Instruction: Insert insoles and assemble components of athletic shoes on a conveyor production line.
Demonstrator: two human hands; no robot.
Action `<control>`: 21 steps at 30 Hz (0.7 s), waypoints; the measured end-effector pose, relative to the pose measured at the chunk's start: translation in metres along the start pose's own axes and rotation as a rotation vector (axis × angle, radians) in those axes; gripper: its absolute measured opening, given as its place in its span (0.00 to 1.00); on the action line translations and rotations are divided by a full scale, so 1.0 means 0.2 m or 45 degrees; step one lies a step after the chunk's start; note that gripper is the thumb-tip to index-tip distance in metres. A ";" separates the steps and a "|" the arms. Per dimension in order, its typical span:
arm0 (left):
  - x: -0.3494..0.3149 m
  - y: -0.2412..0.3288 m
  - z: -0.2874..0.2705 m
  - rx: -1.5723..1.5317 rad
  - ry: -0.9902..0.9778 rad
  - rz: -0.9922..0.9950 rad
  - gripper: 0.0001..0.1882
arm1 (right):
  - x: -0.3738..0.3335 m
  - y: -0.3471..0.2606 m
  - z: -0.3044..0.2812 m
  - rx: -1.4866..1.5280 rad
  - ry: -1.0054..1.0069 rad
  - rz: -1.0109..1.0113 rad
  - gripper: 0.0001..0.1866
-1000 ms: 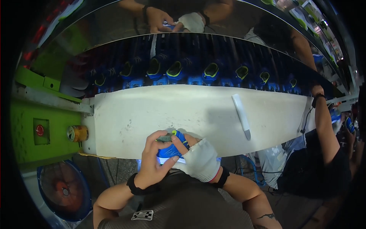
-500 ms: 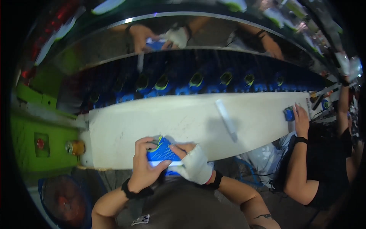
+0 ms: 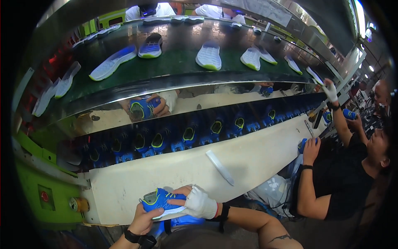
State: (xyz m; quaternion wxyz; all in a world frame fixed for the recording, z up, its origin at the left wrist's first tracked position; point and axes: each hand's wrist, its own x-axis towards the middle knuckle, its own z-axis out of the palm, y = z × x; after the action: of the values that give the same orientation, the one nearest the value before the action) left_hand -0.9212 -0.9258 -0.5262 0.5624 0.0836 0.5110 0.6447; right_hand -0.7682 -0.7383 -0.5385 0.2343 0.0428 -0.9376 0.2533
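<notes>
Held at the near edge of the pale worktop is a blue sneaker (image 3: pixel 156 203) with yellow-green trim and laces and a white sole. My bare left hand (image 3: pixel 143 220) grips it around the heel end, thumb along the side. On the toe end, my right hand (image 3: pixel 200 203), in a white glove with bare fingertips, presses its fingers over the upper. The toe itself is partly hidden by that hand. A mirror-like panel beyond reflects both hands and the shoe.
Beyond the pale worktop (image 3: pixel 124 186) runs a row of blue shoes (image 3: pixel 189 134). Above it, a dark green belt (image 3: pixel 178 68) carries white soles (image 3: pixel 209 56). A white flat strip (image 3: pixel 219 167) lies mid-worktop. At right, a co-worker (image 3: pixel 331 178) holds a shoe and reaches toward the belt. A can (image 3: pixel 78 204) stands left.
My view has tilted up, bringing the belt of soles into sight. The sneaker stays in both hands, now turned with its sole lower. The co-worker's far arm now reaches toward a sole.
</notes>
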 end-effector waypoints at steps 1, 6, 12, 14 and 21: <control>0.02 0.02 -0.01 0.023 -0.042 0.075 0.29 | 0.03 -0.01 -0.04 0.094 0.097 0.098 0.29; 0.08 0.04 0.03 -0.705 -0.399 -0.129 0.38 | 0.12 -0.13 -0.17 0.414 0.421 0.314 0.33; 0.18 0.10 0.12 -0.902 -0.478 -0.202 0.38 | 0.23 -0.09 -0.41 0.343 0.095 0.659 0.34; 0.15 0.18 0.11 -0.500 -0.270 0.236 0.42 | 0.24 -0.03 -0.45 0.432 0.260 0.472 0.33; -0.09 1.21 -0.11 0.144 0.372 1.804 0.25 | 0.36 0.94 -0.42 -0.133 0.647 1.803 0.52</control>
State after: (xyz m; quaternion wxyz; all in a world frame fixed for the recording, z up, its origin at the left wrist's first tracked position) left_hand -1.0853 -0.9144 -0.3452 -0.0697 0.3364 0.4366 0.8314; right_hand -0.8348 -0.5308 -0.5271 0.2262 -0.6410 -0.6689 0.3007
